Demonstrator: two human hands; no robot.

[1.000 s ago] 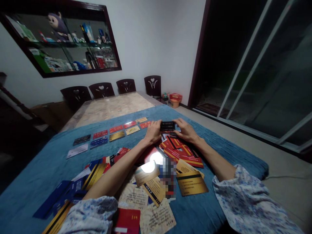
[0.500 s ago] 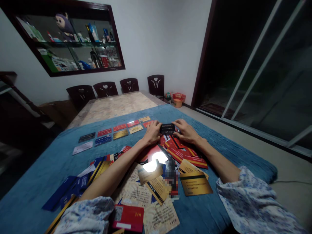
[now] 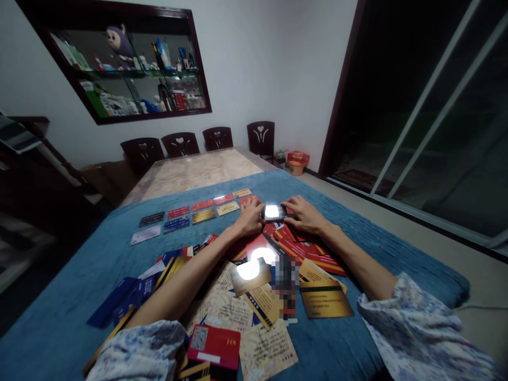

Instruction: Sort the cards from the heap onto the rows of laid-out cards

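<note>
Between my two hands is a black card, its face glaring white where the light strikes it. The fingers of my left hand grip its left end. My right hand pinches the right end. Below them, red cards lie fanned in a loose pile. Nearer to me are gold cards, beige printed cards and a red card with a square code. Blue cards lie beyond my left forearm. Part of the pile is blurred out.
Two rows of cards, among them a white card and a blue card, lie face up at the left. A blue cloth covers the near table. Chairs stand at the far end, and a glass door is on the right.
The black card has tilted, and its printing is now lost in a bright reflection. My view has turned slightly left; both hands keep their hold.
</note>
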